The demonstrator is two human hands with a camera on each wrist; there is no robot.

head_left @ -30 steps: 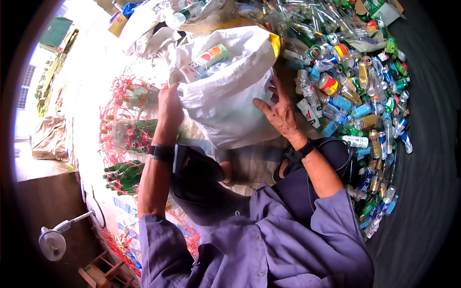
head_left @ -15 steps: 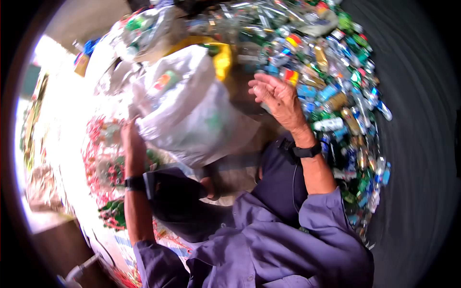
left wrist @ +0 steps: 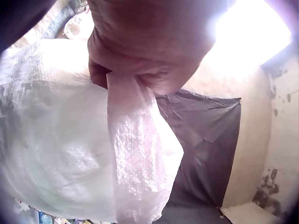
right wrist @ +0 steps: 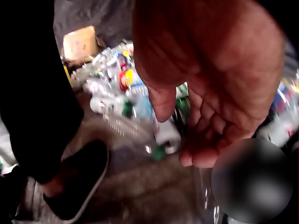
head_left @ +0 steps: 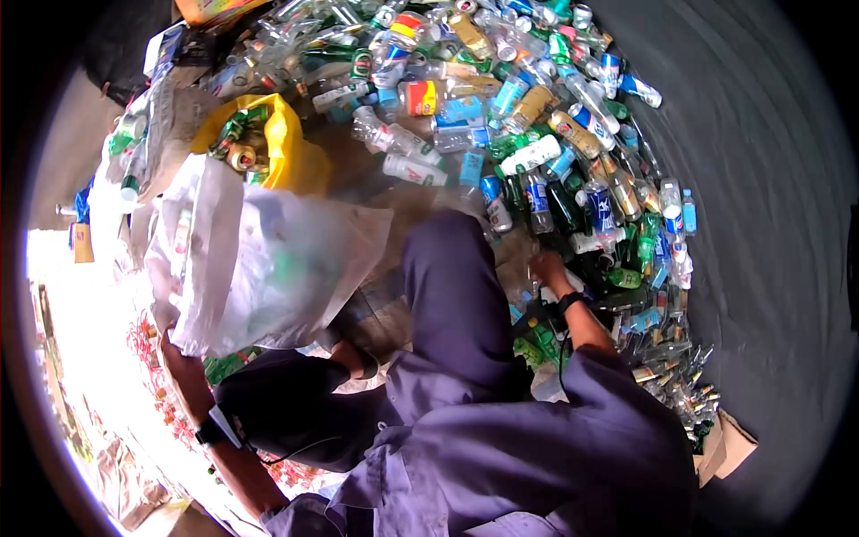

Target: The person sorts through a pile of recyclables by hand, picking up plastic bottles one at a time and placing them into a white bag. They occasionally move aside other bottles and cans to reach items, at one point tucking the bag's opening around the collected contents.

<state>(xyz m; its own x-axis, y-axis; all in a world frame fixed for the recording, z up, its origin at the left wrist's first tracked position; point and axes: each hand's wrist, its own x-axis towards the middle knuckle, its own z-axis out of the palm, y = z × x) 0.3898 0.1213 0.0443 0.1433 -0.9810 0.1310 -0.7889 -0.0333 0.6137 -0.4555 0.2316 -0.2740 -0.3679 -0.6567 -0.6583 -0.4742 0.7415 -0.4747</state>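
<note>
My left hand (head_left: 182, 371) grips the folded rim of a white woven sack (head_left: 295, 259). In the left wrist view, the sack's rim (left wrist: 140, 149) hangs down from the fingers. Bottles show faintly through the sack's side. At the pile of bottles and cans (head_left: 537, 157), my right hand (head_left: 550, 271) reaches down beside my right knee. The right wrist view shows that hand with its thumb apart from loosely bent fingers (right wrist: 219, 121) and nothing between them. A clear plastic bottle (right wrist: 205, 191) lies right below the fingertips. A dark blurred patch covers the area beside them.
A yellow bag (head_left: 309, 161) holding cans stands behind the white sack. The pile curves from the back around to my right, against a dark cloth (head_left: 743, 224). A cardboard piece (head_left: 727, 447) lies at the right. My shoe (right wrist: 79, 186) is near the pile.
My right hand has left the sack's side and gone right and down to the pile. The left hand keeps the rim, and the sack tilts more toward the left. The view has swung right.
</note>
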